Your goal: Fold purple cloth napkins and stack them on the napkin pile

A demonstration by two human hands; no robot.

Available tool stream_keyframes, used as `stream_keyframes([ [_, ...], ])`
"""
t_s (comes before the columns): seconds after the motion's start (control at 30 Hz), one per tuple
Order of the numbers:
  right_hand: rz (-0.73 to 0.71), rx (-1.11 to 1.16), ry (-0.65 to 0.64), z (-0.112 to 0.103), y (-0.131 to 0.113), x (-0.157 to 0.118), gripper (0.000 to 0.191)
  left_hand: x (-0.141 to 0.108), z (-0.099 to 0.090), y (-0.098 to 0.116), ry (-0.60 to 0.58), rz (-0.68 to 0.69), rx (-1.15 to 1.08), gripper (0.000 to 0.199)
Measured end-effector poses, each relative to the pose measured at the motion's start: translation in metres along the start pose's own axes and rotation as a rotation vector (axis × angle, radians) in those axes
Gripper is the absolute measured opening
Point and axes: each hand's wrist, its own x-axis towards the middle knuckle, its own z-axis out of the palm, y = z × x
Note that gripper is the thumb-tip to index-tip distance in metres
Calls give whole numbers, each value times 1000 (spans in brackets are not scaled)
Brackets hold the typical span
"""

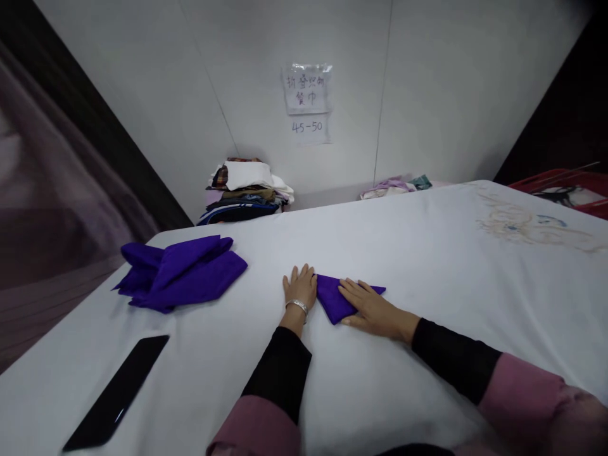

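A purple cloth napkin [330, 297], folded into a small triangular shape, lies on the white-covered table [427, 380]. My left hand [300, 288], with a silver bangle at the wrist, rests flat at the napkin's left edge and hides part of it. Across the napkin's right half lies my right hand [373, 310], fingers stretched out and pressed on the fabric. A pointed corner of the napkin sticks out beyond the right fingers. To the left sits a loose, crumpled heap of purple cloth [183, 272].
A black phone-like slab [118, 392] lies at the front left. Behind the table's far edge are a stack of folded clothes [249, 190], more fabric [389, 187] and a red basket [560, 180]. Handwritten paper signs [306, 92] hang on the wall.
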Motion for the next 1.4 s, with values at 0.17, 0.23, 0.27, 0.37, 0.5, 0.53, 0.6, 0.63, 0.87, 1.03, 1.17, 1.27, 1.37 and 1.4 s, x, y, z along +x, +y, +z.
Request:
stream_keyframes([
  [0.17, 225, 176, 296, -19, 29, -21, 50, 0, -2, 1, 7, -4, 1, 43],
  [0.23, 355, 280, 374, -22, 41, -29, 38, 0, -2, 1, 10, 2, -7, 42],
  [0.27, 404, 331, 386, -23, 46, -32, 35, 1, -2, 1, 14, 4, -9, 42],
  [0.37, 460, 449, 367, -24, 50, -36, 30, 1, 0, 0, 24, 5, 1, 42],
  [0.5, 456, 516, 333, -22, 47, -33, 31, 2, 2, 0, 24, 0, 16, 43],
  [0.53, 460, 523, 327, -22, 47, -33, 31, 2, 2, -1, 24, -1, 14, 43],
  [0.6, 475, 552, 317, -22, 48, -33, 32, 3, 3, -2, 27, 1, 7, 43],
  [0.63, 483, 571, 311, -22, 49, -33, 33, 3, 4, -2, 28, 4, 5, 44],
  [0.87, 501, 574, 245, -23, 54, -35, 36, 4, 7, -4, 31, 6, -3, 44],
  [1.03, 479, 476, 213, -25, 56, -35, 36, 2, 4, -1, 22, 1, 1, 44],
  [1.17, 485, 392, 197, -27, 59, -38, 36, 0, 1, 1, 19, 1, -3, 44],
  [1.27, 486, 291, 228, -29, 60, -42, 36, 0, 1, 1, 26, 12, -7, 43],
  [1.37, 428, 177, 351, -33, 54, -41, 34, 0, 1, 0, 27, 10, -18, 42],
  [1.4, 391, 153, 397, -35, 50, -39, 33, 0, 1, 0, 27, 8, -23, 42],
])
